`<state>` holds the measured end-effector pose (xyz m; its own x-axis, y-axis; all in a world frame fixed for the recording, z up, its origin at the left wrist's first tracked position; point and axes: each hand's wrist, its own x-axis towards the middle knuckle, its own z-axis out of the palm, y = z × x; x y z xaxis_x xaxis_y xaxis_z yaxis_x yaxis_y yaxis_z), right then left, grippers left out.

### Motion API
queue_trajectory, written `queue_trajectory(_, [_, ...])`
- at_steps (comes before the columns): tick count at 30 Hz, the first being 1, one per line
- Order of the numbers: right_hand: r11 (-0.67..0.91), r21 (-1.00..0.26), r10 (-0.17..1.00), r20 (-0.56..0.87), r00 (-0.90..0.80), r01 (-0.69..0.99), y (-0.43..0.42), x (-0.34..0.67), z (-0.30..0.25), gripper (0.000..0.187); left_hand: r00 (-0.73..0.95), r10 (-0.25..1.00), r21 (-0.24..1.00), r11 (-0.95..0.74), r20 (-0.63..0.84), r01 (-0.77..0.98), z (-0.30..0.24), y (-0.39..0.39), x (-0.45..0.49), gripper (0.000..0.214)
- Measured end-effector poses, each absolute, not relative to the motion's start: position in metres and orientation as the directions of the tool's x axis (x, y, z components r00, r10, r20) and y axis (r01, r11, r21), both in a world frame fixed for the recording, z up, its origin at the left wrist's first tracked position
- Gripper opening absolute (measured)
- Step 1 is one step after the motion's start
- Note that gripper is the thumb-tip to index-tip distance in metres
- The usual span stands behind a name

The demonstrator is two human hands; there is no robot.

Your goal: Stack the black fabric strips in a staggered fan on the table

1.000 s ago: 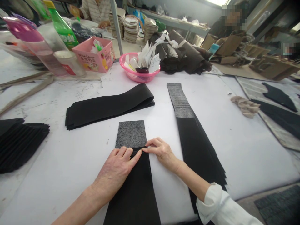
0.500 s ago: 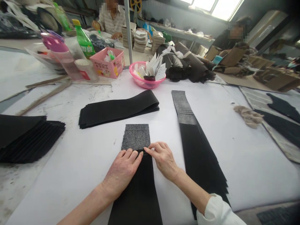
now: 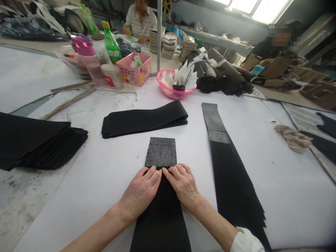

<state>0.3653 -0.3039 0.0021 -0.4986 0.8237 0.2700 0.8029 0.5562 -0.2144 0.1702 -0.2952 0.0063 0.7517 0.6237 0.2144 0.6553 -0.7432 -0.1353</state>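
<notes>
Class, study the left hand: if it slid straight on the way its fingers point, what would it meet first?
The left hand lies on the black strip, fingers pointing away and slightly right. It would likely meet the grey felt patch first, just past its fingertips.

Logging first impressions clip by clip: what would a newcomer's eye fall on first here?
The left hand and right hand lie flat side by side on a black strip at the near middle of the white table, fingertips at its grey patch. A crosswise stack of black strips lies behind, a long fanned stack to the right. A pink bowl of paper slips sits at the back.
</notes>
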Motion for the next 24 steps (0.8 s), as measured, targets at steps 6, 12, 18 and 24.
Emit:
queue_trajectory(6, [0.555,-0.159,0.818,0.285,-0.5,0.817,-0.304,0.363,-0.001,0.033,0.729,0.658,-0.084,-0.729,0.188,0.679,0.002,-0.297,0.157,0.033])
queue_trajectory(12, [0.559,-0.135,0.814,0.279,-0.51,0.818,-0.299,0.359,0.01,0.027,0.695,0.69,-0.048,-0.702,0.202,0.71,0.004,-0.3,0.151,0.035])
queue_trajectory(18, [0.554,-0.214,0.829,0.237,-0.507,0.805,-0.294,0.341,0.013,0.022,0.664,0.705,0.019,-0.689,0.249,0.724,0.003,-0.301,0.151,0.029])
queue_trajectory(24, [0.604,-0.165,0.788,0.27,-0.553,0.78,-0.298,0.337,0.0,0.032,0.539,0.768,0.183,-0.619,0.345,0.764,-0.002,-0.3,0.14,0.024])
